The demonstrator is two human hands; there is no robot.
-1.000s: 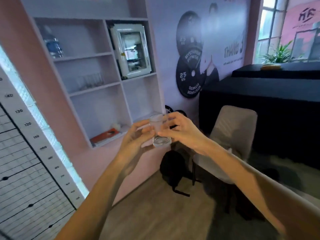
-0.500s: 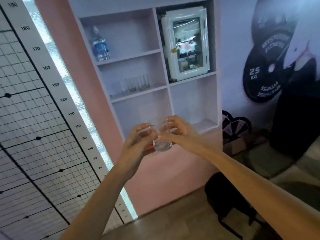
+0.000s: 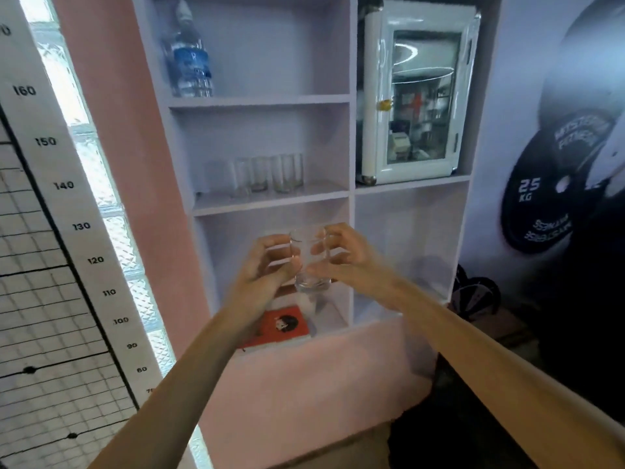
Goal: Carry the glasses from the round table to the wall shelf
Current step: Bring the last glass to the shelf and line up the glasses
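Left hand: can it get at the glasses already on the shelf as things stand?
Probably not. The left hand grips the carried glass together with the right hand, so it is occupied. The way looks free: the shelf is open-fronted and the row of glasses stands above, unobstructed.

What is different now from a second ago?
The person has stepped closer to the wall shelf, which now fills the view. Unchanged: left hand and right hand hold the glass, and the other glasses stand on the shelf.
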